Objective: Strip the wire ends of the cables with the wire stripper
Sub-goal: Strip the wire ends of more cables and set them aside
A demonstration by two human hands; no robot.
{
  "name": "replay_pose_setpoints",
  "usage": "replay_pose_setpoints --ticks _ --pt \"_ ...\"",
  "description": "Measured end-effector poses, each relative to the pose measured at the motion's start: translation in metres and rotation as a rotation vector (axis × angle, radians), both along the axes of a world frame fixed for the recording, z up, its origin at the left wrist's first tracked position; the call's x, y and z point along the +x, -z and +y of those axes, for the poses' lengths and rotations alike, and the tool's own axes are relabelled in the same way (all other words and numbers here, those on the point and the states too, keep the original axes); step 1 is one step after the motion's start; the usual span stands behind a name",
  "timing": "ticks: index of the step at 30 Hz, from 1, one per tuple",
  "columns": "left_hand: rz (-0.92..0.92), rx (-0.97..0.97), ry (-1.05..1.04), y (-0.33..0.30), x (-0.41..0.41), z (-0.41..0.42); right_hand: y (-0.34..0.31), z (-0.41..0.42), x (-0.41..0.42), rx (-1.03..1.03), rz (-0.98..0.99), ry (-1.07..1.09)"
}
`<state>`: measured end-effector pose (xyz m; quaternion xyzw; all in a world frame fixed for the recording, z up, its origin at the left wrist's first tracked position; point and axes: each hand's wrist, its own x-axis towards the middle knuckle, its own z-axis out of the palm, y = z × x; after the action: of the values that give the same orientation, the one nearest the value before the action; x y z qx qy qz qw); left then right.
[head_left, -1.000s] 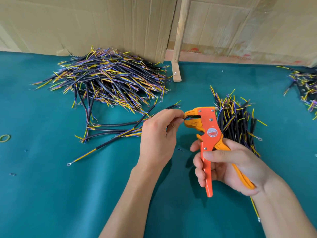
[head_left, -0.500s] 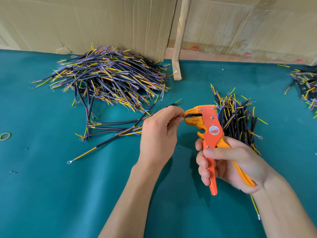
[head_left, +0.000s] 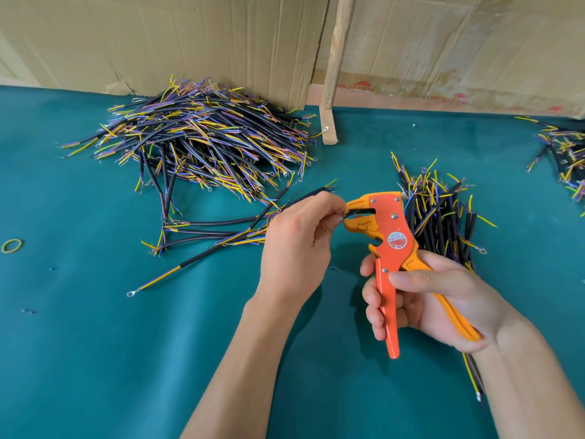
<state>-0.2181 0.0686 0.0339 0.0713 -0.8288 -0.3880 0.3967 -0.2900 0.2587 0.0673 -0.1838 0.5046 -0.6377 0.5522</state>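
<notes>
My right hand (head_left: 424,299) grips the handles of an orange wire stripper (head_left: 391,236), its jaws pointing left. My left hand (head_left: 297,242) pinches a black cable (head_left: 304,198) and holds its thin wire end in the stripper's jaws. The cable's far end, with yellow and blue wires, sticks out up and to the right behind my left hand. A big heap of black cables (head_left: 202,144) with yellow, blue and purple wire ends lies at the back left. A smaller pile of cables (head_left: 440,210) lies just behind the stripper.
A few loose cables (head_left: 209,236) lie on the teal cloth (head_left: 126,359) left of my left hand, one with a ring terminal. A rubber band (head_left: 12,245) sits at the far left. More cables (head_left: 566,153) lie far right. Cardboard and a wooden post (head_left: 335,68) stand behind.
My right hand has squeezed the stripper's handles closer together, and the tool has tilted slightly. My left hand stays at the jaws with the cable.
</notes>
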Motion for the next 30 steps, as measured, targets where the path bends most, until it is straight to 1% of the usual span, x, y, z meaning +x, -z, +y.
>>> replay_pose_setpoints --ticks 18,30 --pt "-0.011 -0.018 -0.002 0.0004 -0.0005 -0.0017 0.0022 -0.0047 0.0022 0.060 0.011 0.059" --pt "0.023 0.014 -0.010 0.0013 -0.0018 0.0009 0.0004 -0.0047 0.0024 0.024 0.003 0.060"
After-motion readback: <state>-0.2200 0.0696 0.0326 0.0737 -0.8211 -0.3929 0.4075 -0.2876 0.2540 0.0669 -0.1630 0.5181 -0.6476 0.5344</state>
